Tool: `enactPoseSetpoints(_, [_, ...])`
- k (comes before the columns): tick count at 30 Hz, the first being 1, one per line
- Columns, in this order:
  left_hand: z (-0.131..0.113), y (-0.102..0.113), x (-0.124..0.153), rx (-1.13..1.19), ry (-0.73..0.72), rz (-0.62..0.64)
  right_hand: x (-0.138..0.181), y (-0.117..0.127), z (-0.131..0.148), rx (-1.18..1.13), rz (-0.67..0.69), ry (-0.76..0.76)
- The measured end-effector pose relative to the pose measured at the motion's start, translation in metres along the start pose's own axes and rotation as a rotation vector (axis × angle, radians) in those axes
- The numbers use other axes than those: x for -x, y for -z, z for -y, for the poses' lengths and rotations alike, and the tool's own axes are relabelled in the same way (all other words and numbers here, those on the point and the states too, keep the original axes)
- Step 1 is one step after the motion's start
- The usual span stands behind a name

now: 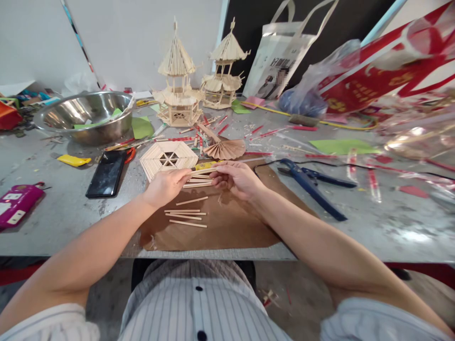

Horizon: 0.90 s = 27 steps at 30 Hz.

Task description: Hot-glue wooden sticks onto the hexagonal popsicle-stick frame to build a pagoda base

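Observation:
My left hand (167, 186) and my right hand (235, 179) are closed at either end of thin wooden sticks (202, 172), held level above a brown sheet (227, 227). Whether it is one stick or more is hard to tell. Just below, more sticks (197, 185) lie close to my right fingers. Nearer to me, several loose sticks (185, 217) rest on the sheet. A hexagonal stick panel (151, 158) with a spoked centre lies beyond my left hand. Behind my fingers shows a yellow object (205, 166), partly covered.
Two stick pagodas (177, 90) (223, 83) stand at the back. A metal bowl (85, 135), black phone (105, 174) and purple box (17, 204) are left. Blue-handled pliers (313, 187), a cable, a white bag (270, 57) and red packaging (384, 61) are right.

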State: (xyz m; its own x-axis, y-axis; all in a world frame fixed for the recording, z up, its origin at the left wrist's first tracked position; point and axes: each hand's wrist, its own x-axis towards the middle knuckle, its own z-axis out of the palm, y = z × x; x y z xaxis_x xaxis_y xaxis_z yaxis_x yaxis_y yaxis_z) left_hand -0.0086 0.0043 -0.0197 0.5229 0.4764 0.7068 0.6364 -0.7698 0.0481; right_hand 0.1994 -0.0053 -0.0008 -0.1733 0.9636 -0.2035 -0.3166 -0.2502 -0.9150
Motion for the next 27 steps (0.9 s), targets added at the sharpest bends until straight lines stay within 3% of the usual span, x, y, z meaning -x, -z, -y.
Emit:
enactPoseSetpoints(6, [0.000, 0.002, 0.000, -0.010, 0.000, 0.029, -0.001, 0.002, -0.002, 0.028, 0.024, 0.056])
enactPoseSetpoints(15, [-0.001, 0.006, -0.003, 0.013, 0.017, 0.038, -0.004, 0.009, -0.007, 0.195, 0.123, 0.291])
enactPoseSetpoints(27, [-0.002, 0.008, -0.003, 0.030, 0.021, 0.075, -0.005, 0.008, -0.011, 0.374, 0.044, 0.437])
